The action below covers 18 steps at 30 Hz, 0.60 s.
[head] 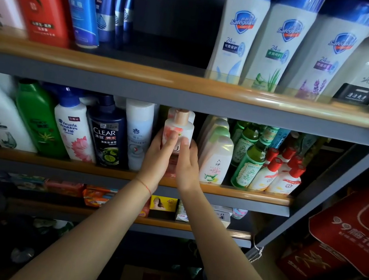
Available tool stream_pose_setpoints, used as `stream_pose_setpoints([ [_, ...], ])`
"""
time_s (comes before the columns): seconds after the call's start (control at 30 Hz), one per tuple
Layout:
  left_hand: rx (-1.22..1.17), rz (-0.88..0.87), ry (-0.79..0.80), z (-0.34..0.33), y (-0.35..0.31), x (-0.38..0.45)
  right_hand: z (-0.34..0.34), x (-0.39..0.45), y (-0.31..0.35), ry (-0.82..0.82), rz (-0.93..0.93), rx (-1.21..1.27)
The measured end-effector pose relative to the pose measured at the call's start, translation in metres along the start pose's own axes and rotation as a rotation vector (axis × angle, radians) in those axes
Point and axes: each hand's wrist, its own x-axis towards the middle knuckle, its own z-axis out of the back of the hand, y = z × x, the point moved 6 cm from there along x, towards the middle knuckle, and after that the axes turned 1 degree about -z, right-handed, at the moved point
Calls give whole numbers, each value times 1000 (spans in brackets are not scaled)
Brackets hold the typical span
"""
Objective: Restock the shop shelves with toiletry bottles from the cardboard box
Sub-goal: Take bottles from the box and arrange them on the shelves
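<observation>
Both the left hand [157,159] and right hand [187,164] curl their fingers [172,138] round a white, pink-flowered pump bottle [179,125] with a rose-gold collar, upright on the middle shelf [242,193].

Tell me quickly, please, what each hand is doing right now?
Left hand: grips the pump bottle.
Right hand: grips the same pump bottle.

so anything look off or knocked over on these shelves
Nothing is tipped, spilled or visibly damaged. One thing stands out: the top shelf has an empty gap between the blue tubes and the Safeguard bottles. On the middle shelf, both hands, left hand and right hand, hold the pink pump bottle upright in its row.
</observation>
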Motion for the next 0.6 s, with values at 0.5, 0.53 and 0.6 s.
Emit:
stream_pose_setpoints([
  [0.5,172,-165,226,-50,-44,-68,99,-61,27,-449,307,-201],
  [0.53,131,-84,269,-61,-41,-68,103,-58,23,-420,272,-178],
  [0.6,44,15,327,-81,-38,-66,104,-49,16,-298,192,-163],
])
